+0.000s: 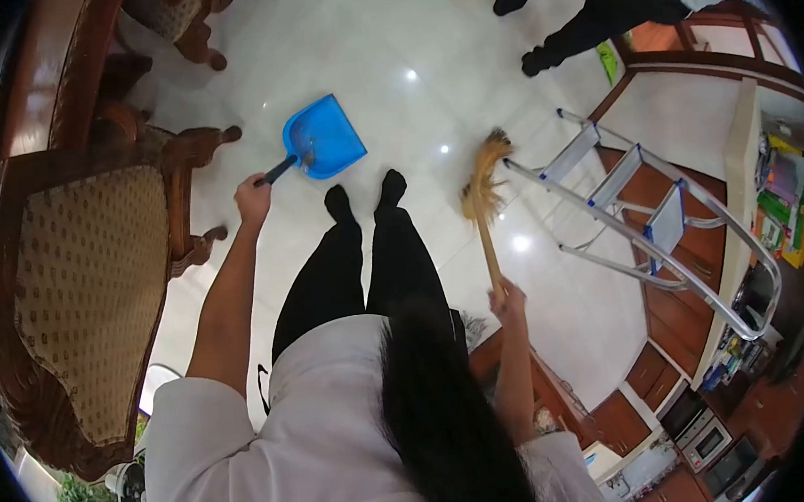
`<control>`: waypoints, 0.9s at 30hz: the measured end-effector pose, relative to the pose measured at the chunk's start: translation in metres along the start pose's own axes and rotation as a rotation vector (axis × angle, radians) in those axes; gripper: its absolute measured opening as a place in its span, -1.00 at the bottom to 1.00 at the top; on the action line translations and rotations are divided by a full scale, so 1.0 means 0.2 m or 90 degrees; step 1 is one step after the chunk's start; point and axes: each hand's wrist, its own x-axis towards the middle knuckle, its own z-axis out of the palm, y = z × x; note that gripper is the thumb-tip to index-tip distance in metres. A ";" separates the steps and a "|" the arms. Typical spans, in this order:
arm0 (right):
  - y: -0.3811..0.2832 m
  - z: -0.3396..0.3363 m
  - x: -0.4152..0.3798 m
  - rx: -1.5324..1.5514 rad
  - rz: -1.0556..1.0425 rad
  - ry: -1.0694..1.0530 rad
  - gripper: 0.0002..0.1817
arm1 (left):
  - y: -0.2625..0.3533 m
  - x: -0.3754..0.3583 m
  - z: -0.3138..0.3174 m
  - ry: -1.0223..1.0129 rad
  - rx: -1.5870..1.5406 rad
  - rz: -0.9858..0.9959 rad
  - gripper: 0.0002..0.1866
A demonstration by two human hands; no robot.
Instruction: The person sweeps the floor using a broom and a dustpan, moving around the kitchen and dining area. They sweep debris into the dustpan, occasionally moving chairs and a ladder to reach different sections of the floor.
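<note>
My left hand (254, 201) is closed round the dark handle of a blue dustpan (331, 129). The pan is over the pale tiled floor ahead of my left foot, with a small patch of debris near its handle end. In my right hand (508, 301) is the wooden handle of a straw broom (484, 183), fingers wrapped round it. Its straw bristles spread on the floor to the right of my feet, close to the foot of a stepladder. Dustpan and broom are well apart.
An aluminium stepladder (618, 173) stands open at the right, before brown cabinets (678, 276). Carved wooden chairs (95, 303) line the left side. Another person's legs (583, 29) are at the upper right. A cluttered shelf (780, 193) is at the far right.
</note>
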 end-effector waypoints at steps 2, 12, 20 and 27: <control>0.09 0.29 0.12 0.016 0.015 -0.107 -0.76 | 0.10 -0.03 -0.02 0.002 0.034 0.001 -0.73; 0.02 0.58 -0.36 -0.179 -0.053 -0.251 -0.59 | 0.21 -0.03 0.07 0.043 0.076 -0.031 -0.71; -0.18 0.00 -0.67 -0.215 -0.220 -0.088 -0.69 | 0.09 -0.03 -0.10 0.001 0.039 -0.044 -0.71; 0.13 0.75 0.01 -0.067 -0.164 -0.103 -0.77 | 0.08 -0.05 -0.07 0.040 0.020 -0.045 -0.70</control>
